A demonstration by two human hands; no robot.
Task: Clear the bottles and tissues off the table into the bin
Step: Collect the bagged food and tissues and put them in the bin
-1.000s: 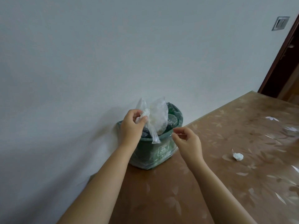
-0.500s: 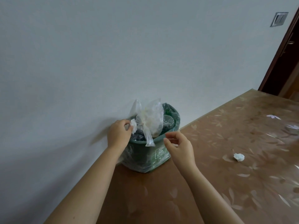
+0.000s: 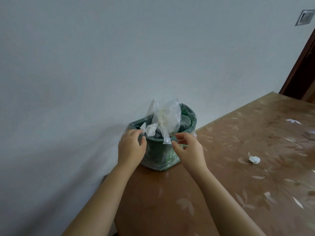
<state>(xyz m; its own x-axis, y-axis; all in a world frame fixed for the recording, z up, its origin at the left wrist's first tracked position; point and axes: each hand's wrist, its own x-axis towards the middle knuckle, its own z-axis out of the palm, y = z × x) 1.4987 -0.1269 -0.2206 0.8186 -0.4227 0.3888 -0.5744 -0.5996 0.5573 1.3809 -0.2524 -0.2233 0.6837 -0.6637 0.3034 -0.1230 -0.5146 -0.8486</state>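
White crumpled tissue (image 3: 254,159) was seen lying alone on the brown patterned table (image 3: 255,184), toward its right edge and well apart from the bin (image 3: 163,154). The green bin stood at the far left corner of the table, close against the wall, and was lined with a thin plastic film. It was filled above its rim: a knotted clear plastic bag (image 3: 167,119) stood up out of it, and a second tissue (image 3: 150,129) lay on top of the contents at the near left of the rim.

The left hand (image 3: 131,149) was laid against the left side of the bin, with its fingers curled over the rim just beside that tissue; whether the liner was pinched could not be told. The right hand (image 3: 188,149) was held loosely spread at the front of the bin, close to the hanging tail of the bag, with nothing grasped.

The remaining tissue was judged to be very light, soft and easily squeezed, not fragile. It could be pinched anywhere with two or three fingertips. As the bin was overfull, it was thought that the tissue should be pressed down a little, or it could roll off. No bottle was visible on the table.
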